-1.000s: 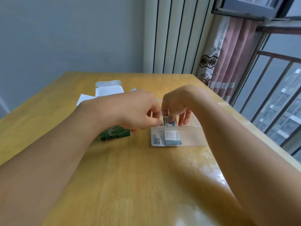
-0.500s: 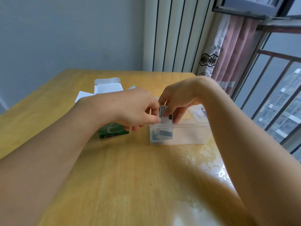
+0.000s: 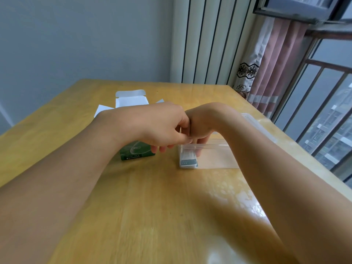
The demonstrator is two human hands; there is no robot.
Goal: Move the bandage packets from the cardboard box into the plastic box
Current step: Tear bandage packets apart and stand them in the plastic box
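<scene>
Both hands are met above the plastic box point(image 3: 215, 157), right hand point(image 3: 202, 124) reaching inside, left hand point(image 3: 162, 128) curled (grip unclear), bandage packets point(image 3: 188, 162) stacked at its left end, cardboard box point(image 3: 136, 154) beside.

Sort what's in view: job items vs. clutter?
Job:
- cardboard box, green, flaps open
- plastic box, clear
- bandage packets inside it
- left hand
- right hand, fingers reaching into the plastic box

Lying about:
- lid, clear
- curtain
</scene>
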